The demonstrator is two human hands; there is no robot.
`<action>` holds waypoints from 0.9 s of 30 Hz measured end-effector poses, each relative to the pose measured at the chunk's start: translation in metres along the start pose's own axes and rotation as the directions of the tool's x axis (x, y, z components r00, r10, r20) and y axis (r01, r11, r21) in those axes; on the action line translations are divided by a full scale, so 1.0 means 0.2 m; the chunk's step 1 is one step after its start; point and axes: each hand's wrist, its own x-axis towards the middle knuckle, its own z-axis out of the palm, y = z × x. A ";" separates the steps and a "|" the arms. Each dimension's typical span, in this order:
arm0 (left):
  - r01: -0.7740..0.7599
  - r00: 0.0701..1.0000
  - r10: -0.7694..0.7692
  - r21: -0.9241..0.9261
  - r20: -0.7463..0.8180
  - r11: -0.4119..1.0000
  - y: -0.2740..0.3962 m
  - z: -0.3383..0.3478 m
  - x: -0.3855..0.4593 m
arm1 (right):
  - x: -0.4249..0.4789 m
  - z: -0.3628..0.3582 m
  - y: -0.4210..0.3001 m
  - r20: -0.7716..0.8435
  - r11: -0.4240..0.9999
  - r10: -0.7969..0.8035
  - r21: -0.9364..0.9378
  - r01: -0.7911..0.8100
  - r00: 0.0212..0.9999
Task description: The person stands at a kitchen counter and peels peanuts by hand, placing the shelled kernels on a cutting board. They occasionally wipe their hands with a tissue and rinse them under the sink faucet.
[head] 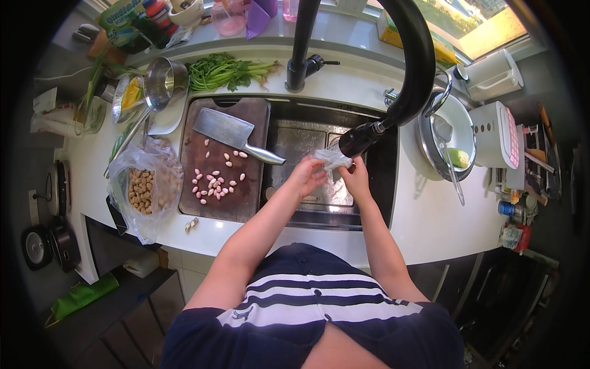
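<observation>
Over the sink basin, a crumpled whitish, translucent piece, thin plastic or cloth, is held right below the black faucet's spray head. My left hand has its fingertips on the left side of the piece, the other fingers loosely curled. At its right edge, my right hand pinches it between thumb and finger. To the left, a cleaver lies on a brown cutting board, its handle reaching over the basin. Several pinkish shelled peanuts are scattered across the board.
Left of the board sits a clear plastic bag of unshelled peanuts. Behind are a steel ladle-like pan and leafy green stalks. The tall black faucet arches over the right side, near stacked bowls with a ladle.
</observation>
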 end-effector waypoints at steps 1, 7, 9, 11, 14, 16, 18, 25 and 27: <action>0.169 0.981 -0.176 -0.084 -0.085 0.982 0.01 0.06 -0.03 | 0.00 -0.01 0.02 -0.050 0.997 -0.038 -0.071 0.034 0.998; 0.300 0.925 -0.235 -0.196 0.298 0.934 -0.07 0.07 0.10 | -0.13 0.01 -0.26 0.081 0.930 -0.130 -0.335 0.150 0.988; 0.220 0.950 -0.148 -0.256 0.273 0.941 -0.11 0.07 0.19 | -0.17 0.00 -0.29 0.139 0.951 -0.101 -0.279 0.137 0.985; 0.191 0.973 -0.140 -0.298 0.186 0.935 -0.14 0.03 0.30 | -0.19 -0.05 -0.29 0.198 0.972 -0.063 -0.211 0.105 0.978; 0.149 0.988 -0.131 -0.275 0.081 0.950 -0.15 -0.02 0.35 | -0.19 -0.09 -0.32 0.182 0.958 0.093 0.252 -0.138 0.979; 0.101 0.992 -0.071 -0.320 0.105 0.942 -0.18 -0.07 0.36 | -0.16 -0.10 -0.37 0.163 0.895 0.246 0.339 -0.289 0.955; 0.144 0.968 -0.127 -0.064 0.215 0.988 -0.11 0.06 0.16 | -0.12 -0.12 -0.28 0.050 0.928 0.240 0.282 -0.244 0.969; 0.141 0.960 -0.179 0.182 0.216 0.973 -0.06 0.11 -0.02 | 0.01 -0.15 -0.06 0.118 0.909 -0.016 -0.412 0.064 0.993; 0.196 0.948 -0.200 0.040 0.249 0.980 -0.06 0.06 0.01 | 0.01 -0.14 -0.32 0.251 0.928 0.315 0.119 -0.352 0.915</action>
